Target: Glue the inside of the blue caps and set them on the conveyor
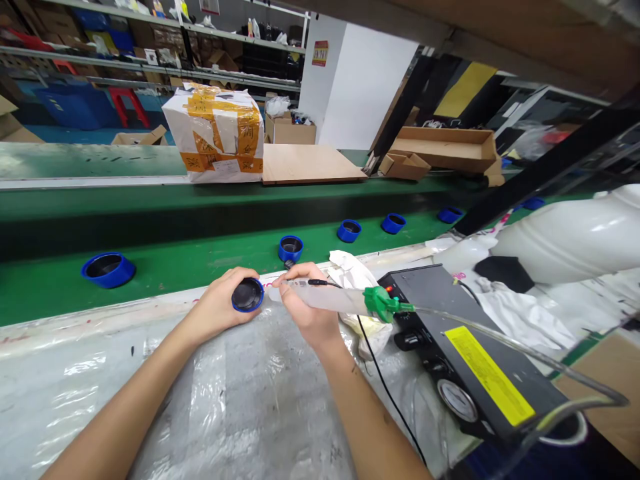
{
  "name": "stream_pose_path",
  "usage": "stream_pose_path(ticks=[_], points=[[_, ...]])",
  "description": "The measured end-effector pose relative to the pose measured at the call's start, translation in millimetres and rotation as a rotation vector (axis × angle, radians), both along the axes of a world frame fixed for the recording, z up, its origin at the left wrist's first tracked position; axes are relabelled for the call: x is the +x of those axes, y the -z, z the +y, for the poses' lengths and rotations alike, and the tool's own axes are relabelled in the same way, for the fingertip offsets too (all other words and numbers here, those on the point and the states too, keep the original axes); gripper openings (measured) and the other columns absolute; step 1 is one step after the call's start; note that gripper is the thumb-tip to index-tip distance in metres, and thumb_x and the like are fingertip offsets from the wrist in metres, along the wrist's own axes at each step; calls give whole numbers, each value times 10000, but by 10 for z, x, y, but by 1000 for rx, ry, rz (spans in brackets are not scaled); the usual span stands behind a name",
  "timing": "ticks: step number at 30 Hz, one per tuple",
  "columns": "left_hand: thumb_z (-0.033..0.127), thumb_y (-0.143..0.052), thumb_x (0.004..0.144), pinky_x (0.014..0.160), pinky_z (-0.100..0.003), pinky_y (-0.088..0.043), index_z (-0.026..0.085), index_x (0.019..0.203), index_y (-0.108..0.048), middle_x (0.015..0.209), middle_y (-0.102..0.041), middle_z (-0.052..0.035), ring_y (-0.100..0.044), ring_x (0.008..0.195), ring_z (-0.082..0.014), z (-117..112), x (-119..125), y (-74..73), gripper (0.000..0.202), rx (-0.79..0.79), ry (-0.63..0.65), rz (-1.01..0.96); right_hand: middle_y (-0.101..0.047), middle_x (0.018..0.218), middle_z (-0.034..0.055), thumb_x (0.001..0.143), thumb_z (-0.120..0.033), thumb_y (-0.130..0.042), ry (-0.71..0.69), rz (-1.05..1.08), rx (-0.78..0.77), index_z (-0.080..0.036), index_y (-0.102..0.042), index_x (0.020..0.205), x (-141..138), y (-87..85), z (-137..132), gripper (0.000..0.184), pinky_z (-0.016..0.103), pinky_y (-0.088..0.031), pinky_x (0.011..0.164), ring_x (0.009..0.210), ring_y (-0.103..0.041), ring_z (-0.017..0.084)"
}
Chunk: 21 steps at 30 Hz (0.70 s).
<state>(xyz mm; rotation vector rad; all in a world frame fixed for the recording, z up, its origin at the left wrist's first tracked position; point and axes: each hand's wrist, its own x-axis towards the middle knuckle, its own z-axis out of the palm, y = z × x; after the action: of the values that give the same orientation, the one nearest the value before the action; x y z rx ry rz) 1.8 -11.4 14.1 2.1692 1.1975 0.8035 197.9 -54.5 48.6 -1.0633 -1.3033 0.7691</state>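
Between the thumb and curled fingers of my left hand [223, 303], a blue cup [247, 295], pinched by its outer wall, dark mouth tipped up towards me. Grip closed only as far as the wall allows. My right hand [310, 313] is wrapped round a cloudy syringe [345, 300], fingers bent snugly about the barrel, its tip just beside the cup's rim. Whether tip and rim touch, I cannot tell.

Handling notes, by my judgement: firm but light on the cup, so it neither tilts nor slips; thumb clear of the mouth; syringe level, tip close, wrist loose; slack enough in the tube [475, 325] that it doesn't tug.

Materials: barrel translucent, probably plastic; green cap [381, 304] at its rear, ridged; a black plug [318, 282] lying along the barrel. Cup round and short-walled, glossy blue outside, dark inside.

Further out: bench [240, 400] under wrinkled, shiny film. To my right, a crumpled white cloth [353, 270] and a flat-topped black control box [425, 300] with knobs, a round gauge [457, 400] and a yellow label [490, 373]. Beyond, a smooth green belt [225, 243] carries more blue cups [349, 231], spaced apart. Behind that, a white carton [215, 133], creased, crossed with orange tape.
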Motion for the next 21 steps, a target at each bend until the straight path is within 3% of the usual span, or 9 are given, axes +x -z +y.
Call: stream_pose_path(ticks=[10, 21], points=[[347, -732, 771, 872, -369, -512, 243, 1144, -537, 1136, -673, -39, -676, 1015, -256, -25, 33, -9, 433, -72, -31, -21, -770, 824, 21, 808, -205, -666, 17, -115, 17, -230, -648, 824, 13, 10, -36, 35, 340, -557, 775, 803, -731, 218], [336, -730, 764, 866, -356, -510, 237, 1128, -556, 1113, -670, -38, -667, 1000, -246, -30, 28, -31, 415, -84, -20, -15, -756, 823, 24, 808, -179, -654, -33, -112, 42, -224, -649, 813, 28, -6, -36, 45, 314, -541, 727, 768, -709, 201]])
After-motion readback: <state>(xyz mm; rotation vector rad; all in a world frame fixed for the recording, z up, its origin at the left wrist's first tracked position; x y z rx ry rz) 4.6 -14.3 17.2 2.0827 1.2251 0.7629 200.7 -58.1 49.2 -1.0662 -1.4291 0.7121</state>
